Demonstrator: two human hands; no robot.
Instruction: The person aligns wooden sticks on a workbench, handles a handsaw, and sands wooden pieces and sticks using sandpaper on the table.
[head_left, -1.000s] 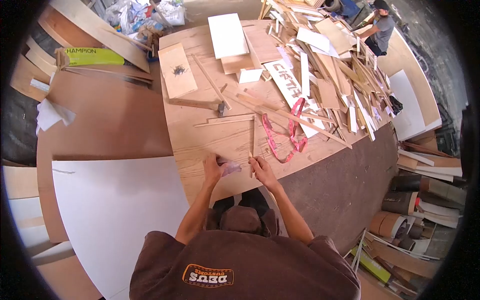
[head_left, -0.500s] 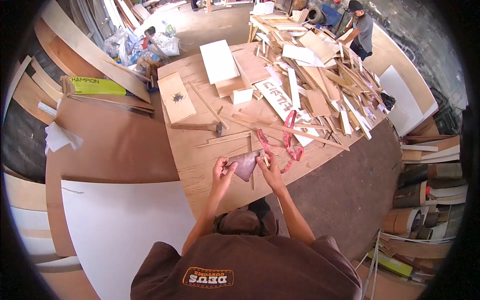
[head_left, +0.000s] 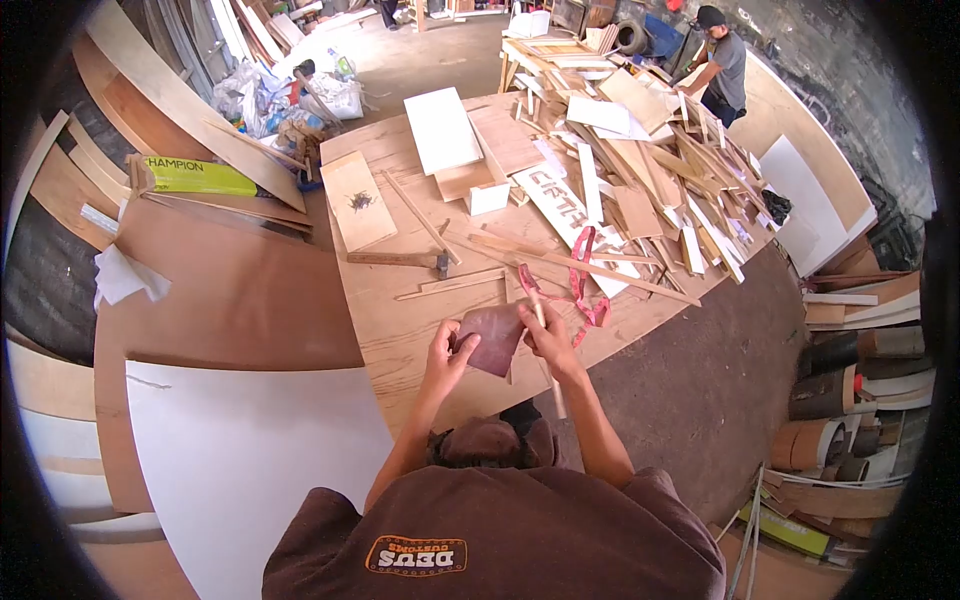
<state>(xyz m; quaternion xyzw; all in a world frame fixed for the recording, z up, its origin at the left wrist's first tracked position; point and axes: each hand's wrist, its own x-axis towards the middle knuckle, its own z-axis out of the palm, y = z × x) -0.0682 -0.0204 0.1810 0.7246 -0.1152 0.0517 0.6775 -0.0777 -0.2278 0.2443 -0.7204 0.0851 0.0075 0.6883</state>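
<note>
Pinching: left hand (head_left: 445, 350) and right hand (head_left: 552, 338) hold a dark-brown rectangular sheet (head_left: 490, 340) between thumbs and fingers; the right also grips a slim pale wooden stick (head_left: 557, 398).
Sheet: over the plywood tabletop's (head_left: 385, 308) near edge.
Two o'clock: rumpled red tape (head_left: 581, 252).
Six o'clock: brown shirt (head_left: 560, 540), "DEUS CUSTOMS", upside down.
Ten o'clock: lime-green oblong panel (head_left: 205, 177), "CHAMPION".

Maroon-brown sheet (head_left: 490, 342), tan stick (head_left: 557, 396), pinkish-red tape (head_left: 598, 315), white panel (head_left: 250, 430), brown shirt (head_left: 560, 520)

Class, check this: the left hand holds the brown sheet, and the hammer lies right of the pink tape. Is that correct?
Not quite: the head view shows the hammer left of the pink tape. The left hand does hold the brown sheet.
</note>
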